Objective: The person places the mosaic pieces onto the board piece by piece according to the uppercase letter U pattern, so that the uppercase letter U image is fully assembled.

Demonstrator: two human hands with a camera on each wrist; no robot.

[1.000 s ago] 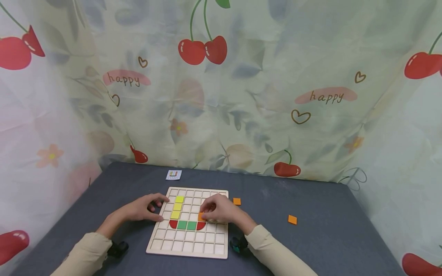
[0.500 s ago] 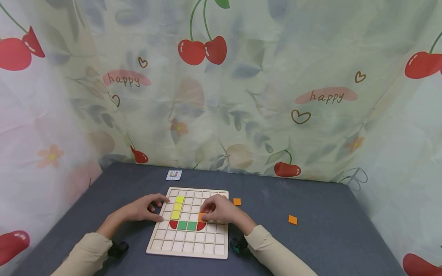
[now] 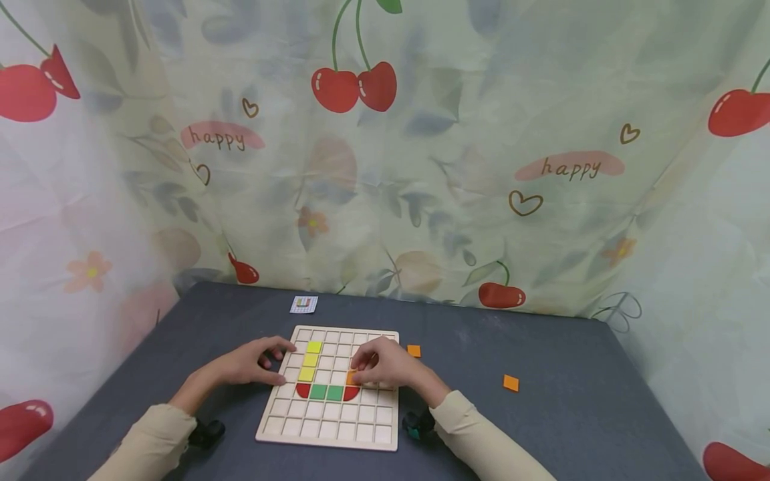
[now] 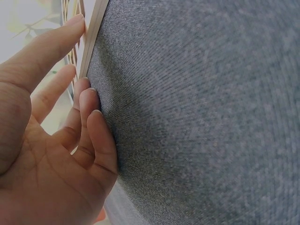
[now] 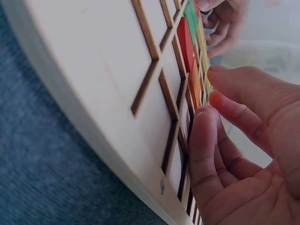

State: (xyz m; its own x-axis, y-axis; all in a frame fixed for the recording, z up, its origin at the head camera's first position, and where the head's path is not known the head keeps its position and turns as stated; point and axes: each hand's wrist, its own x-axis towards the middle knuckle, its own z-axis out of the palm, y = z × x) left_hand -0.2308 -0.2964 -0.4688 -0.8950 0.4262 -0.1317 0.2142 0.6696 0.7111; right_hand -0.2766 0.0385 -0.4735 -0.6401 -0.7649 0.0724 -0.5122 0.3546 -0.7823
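A pale wooden grid board (image 3: 327, 427) lies on the table. My left hand (image 3: 249, 361) is at its left edge, thumb and forefinger touching the rim, the other fingers loosely bent in the left wrist view. My right hand (image 3: 388, 364) pinches an orange square tile (image 3: 351, 378) at the board, partly hidden by the fingertips. In the right wrist view this orange tile (image 5: 195, 84) sits low against the grid, beyond a red piece (image 5: 184, 44). A column of yellow tiles (image 3: 309, 361) stands left; below it run two green tiles (image 3: 327, 392) between red rounded pieces (image 3: 303, 390).
Two loose orange tiles lie right of the board: a nearer-to-board orange tile (image 3: 414, 351) and a farther orange tile (image 3: 510, 383). A small printed card (image 3: 303, 304) is behind the board. A patterned curtain (image 3: 421, 200) hangs round the dark table (image 3: 577, 401).
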